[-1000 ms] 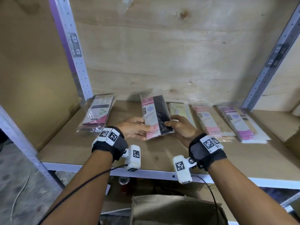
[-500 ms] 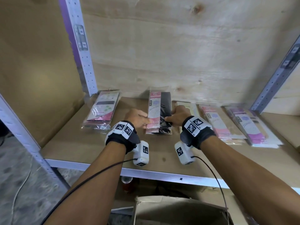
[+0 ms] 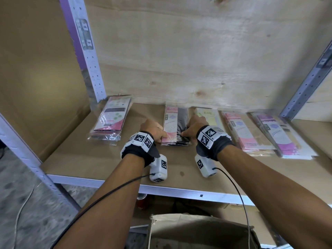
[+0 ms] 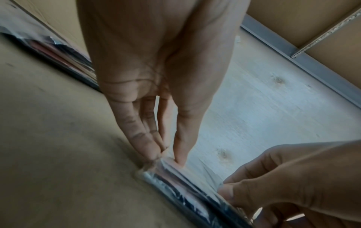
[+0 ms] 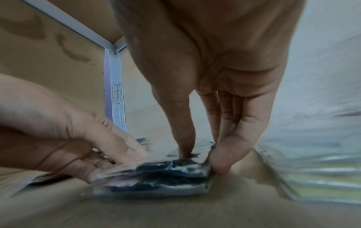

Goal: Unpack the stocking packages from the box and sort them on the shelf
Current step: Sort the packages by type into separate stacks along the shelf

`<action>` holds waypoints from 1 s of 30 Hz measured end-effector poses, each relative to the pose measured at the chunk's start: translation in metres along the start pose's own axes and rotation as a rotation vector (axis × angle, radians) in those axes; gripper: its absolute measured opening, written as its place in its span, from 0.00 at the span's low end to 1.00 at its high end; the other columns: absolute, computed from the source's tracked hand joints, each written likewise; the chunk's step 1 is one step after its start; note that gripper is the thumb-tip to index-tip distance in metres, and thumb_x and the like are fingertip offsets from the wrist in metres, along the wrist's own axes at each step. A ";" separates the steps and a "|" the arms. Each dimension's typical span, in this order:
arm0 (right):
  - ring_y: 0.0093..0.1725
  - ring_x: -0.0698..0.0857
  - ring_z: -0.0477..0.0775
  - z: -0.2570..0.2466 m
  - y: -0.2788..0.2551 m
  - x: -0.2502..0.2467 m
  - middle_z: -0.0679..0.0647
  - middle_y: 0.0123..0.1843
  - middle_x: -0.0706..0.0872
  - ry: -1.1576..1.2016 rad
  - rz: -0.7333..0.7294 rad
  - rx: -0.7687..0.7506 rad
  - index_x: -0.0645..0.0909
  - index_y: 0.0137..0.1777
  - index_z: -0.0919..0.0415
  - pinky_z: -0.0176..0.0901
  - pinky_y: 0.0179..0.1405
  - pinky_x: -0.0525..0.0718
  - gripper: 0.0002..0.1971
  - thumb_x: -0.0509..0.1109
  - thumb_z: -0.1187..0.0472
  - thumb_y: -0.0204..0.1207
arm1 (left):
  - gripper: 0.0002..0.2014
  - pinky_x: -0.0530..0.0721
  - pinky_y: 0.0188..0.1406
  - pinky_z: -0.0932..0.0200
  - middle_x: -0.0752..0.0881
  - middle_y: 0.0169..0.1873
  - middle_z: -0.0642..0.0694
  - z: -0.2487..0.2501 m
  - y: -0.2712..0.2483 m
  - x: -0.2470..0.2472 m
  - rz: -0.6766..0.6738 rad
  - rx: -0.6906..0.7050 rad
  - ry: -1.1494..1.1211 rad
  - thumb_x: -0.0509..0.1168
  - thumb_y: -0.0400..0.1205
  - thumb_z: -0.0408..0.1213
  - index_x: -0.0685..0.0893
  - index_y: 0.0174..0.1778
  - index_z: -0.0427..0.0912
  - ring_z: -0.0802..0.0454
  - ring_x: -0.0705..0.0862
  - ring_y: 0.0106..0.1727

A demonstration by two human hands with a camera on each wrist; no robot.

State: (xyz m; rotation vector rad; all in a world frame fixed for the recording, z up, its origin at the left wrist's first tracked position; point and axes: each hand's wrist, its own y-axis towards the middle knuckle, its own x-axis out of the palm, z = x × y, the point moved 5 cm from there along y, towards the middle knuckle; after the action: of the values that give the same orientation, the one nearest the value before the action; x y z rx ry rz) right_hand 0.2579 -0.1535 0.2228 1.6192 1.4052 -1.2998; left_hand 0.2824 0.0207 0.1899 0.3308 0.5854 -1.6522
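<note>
A stack of pink-and-black stocking packages [image 3: 176,124] lies flat on the wooden shelf [image 3: 100,159], reaching towards the back panel. My left hand [image 3: 155,132] pinches its near left corner between thumb and fingers [image 4: 156,148]. My right hand [image 3: 193,129] pinches the near right corner, thumb on top and fingers [image 5: 224,158] at the edge. In the wrist views the black stack [image 5: 156,177] [image 4: 187,189] sits on the board under both hands. The open cardboard box [image 3: 197,230] stands below the shelf, between my forearms.
Other package piles lie on the shelf: one at the left [image 3: 111,123] by the upright post [image 3: 86,51], then a yellow one [image 3: 210,115], a pink one [image 3: 240,132] and a purple one [image 3: 276,135] to the right. A metal rail [image 3: 161,189] edges the shelf front.
Both hands carried the pink-and-black stack from above the shelf's middle back towards the rear panel and laid it flat. They still pinch its near corners.
</note>
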 end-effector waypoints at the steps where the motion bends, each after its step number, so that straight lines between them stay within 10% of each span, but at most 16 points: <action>1: 0.51 0.87 0.60 0.000 0.000 0.001 0.62 0.53 0.85 -0.004 0.008 -0.008 0.84 0.50 0.67 0.42 0.42 0.84 0.17 0.80 0.55 0.70 | 0.12 0.91 0.54 0.46 0.93 0.46 0.36 0.000 0.000 0.001 0.001 -0.008 0.001 0.82 0.69 0.31 0.92 0.46 0.32 0.40 0.92 0.49; 10: 0.42 0.81 0.60 -0.006 -0.005 0.003 0.54 0.34 0.74 -0.051 0.076 -0.030 0.70 0.35 0.59 0.44 0.39 0.79 0.17 0.78 0.57 0.71 | 0.11 0.90 0.56 0.46 0.93 0.48 0.36 -0.001 -0.010 -0.002 -0.041 0.004 -0.004 0.82 0.70 0.35 0.90 0.44 0.35 0.40 0.92 0.51; 16: 0.47 0.83 0.65 -0.017 -0.013 -0.007 0.57 0.45 0.80 -0.070 0.146 -0.122 0.77 0.44 0.61 0.48 0.41 0.82 0.06 0.71 0.62 0.70 | 0.10 0.91 0.50 0.50 0.92 0.34 0.46 -0.007 -0.013 -0.044 0.138 0.060 -0.120 0.77 0.74 0.47 0.87 0.43 0.47 0.49 0.90 0.34; 19: 0.58 0.82 0.62 -0.035 -0.014 -0.014 0.58 0.56 0.85 -0.030 0.216 -0.228 0.85 0.55 0.61 0.48 0.57 0.81 0.12 0.71 0.59 0.72 | 0.04 0.90 0.56 0.49 0.92 0.46 0.49 -0.003 -0.021 -0.081 0.279 0.105 -0.123 0.75 0.75 0.43 0.90 0.44 0.51 0.47 0.91 0.47; 24: 0.45 0.82 0.49 -0.089 -0.021 -0.010 0.45 0.40 0.85 0.285 0.129 -0.331 0.87 0.49 0.55 0.34 0.37 0.75 0.06 0.71 0.59 0.75 | 0.10 0.81 0.66 0.56 0.91 0.59 0.46 -0.027 -0.037 -0.133 0.436 0.095 0.008 0.69 0.77 0.36 0.92 0.52 0.47 0.43 0.86 0.62; 30: 0.34 0.82 0.53 -0.159 -0.013 0.037 0.57 0.39 0.81 0.642 -0.119 -0.302 0.80 0.44 0.62 0.41 0.30 0.88 0.04 0.68 0.70 0.78 | 0.12 0.80 0.68 0.45 0.89 0.60 0.37 -0.065 -0.045 -0.173 0.427 -0.007 0.096 0.67 0.79 0.38 0.89 0.56 0.40 0.36 0.84 0.63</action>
State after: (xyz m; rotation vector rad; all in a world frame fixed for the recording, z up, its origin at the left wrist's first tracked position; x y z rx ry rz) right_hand 0.2868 0.0063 0.2406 1.8358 1.9843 -0.5850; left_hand 0.2605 0.2038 0.2363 0.4952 0.5484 -1.2283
